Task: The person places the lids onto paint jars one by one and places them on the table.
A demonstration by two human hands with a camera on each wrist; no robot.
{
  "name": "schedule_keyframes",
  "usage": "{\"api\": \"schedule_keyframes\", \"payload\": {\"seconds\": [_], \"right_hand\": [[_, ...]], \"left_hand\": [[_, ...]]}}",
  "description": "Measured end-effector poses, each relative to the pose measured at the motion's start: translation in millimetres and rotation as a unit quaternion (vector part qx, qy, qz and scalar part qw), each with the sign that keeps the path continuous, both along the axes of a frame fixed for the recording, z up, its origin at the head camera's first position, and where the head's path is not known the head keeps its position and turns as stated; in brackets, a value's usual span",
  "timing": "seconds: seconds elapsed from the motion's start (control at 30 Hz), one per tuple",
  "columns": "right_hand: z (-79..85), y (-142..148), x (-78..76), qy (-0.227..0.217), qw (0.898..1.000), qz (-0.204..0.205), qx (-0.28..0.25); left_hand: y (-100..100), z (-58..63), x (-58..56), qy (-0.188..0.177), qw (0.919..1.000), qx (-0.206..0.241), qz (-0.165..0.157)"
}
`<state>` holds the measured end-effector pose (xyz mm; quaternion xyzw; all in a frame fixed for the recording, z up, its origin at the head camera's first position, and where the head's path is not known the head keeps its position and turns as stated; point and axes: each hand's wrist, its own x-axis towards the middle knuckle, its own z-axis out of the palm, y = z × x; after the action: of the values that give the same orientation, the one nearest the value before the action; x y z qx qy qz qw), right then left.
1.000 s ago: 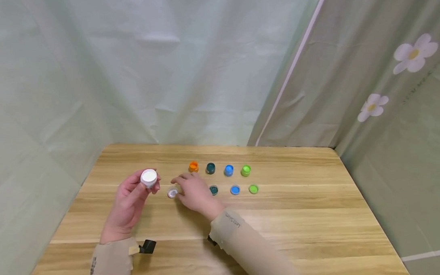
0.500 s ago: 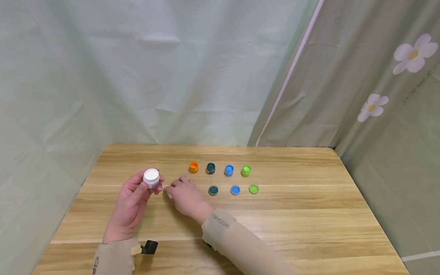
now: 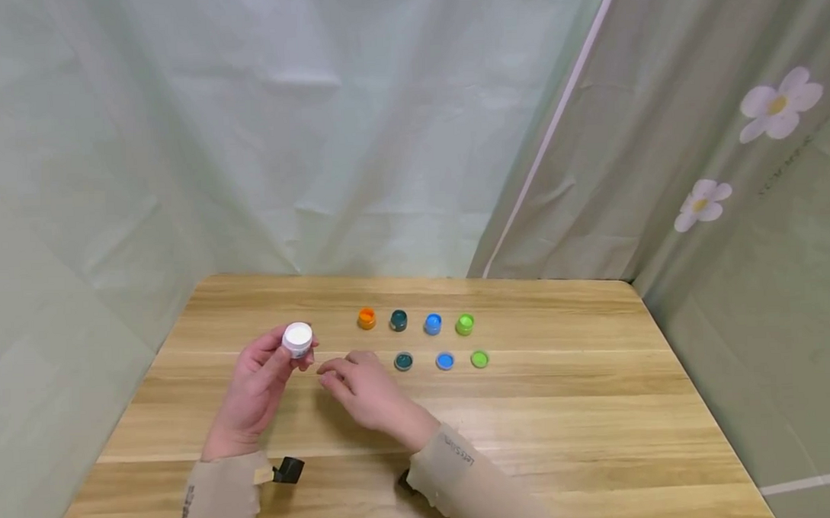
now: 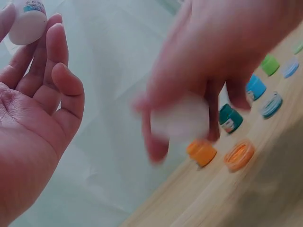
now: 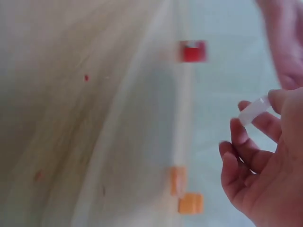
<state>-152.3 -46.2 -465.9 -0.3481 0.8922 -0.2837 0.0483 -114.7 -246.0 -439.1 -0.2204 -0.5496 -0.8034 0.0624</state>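
Observation:
My left hand holds a small open jar of white paint above the left part of the table, fingers and thumb around it. In the left wrist view the jar shows its rounded base and a label. Right of it, my right hand is held over the table. Between its thumb and fingers it pinches a translucent white lid, which is blurred in the left wrist view. The right hand hides this lid in the head view, and also the orange lid.
Open jars of orange, dark green, blue and light green paint stand in a row. Dark green, blue and light green lids lie nearer. A red object appears blurred at the table's edge.
The white lid, on the table a second ago, is now in my right hand. That hand reached left, then drew back slightly right. My left hand has moved a little right with the jar.

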Motion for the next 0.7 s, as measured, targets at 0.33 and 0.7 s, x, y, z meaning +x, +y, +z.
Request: {"api": "schedule_keyframes", "payload": {"seconds": [0.33, 0.7], "right_hand": [[23.3, 80.5, 8.0, -0.170, 0.950, -0.092, -0.244], [55.0, 128.9, 11.9, -0.174, 0.905, -0.072, -0.381]], "left_hand": [[22.3, -1.4, -1.0, -0.036, 0.9982, -0.045, -0.017], [65.6, -7.6, -0.9, -0.091, 0.9906, -0.094, -0.040]]}}
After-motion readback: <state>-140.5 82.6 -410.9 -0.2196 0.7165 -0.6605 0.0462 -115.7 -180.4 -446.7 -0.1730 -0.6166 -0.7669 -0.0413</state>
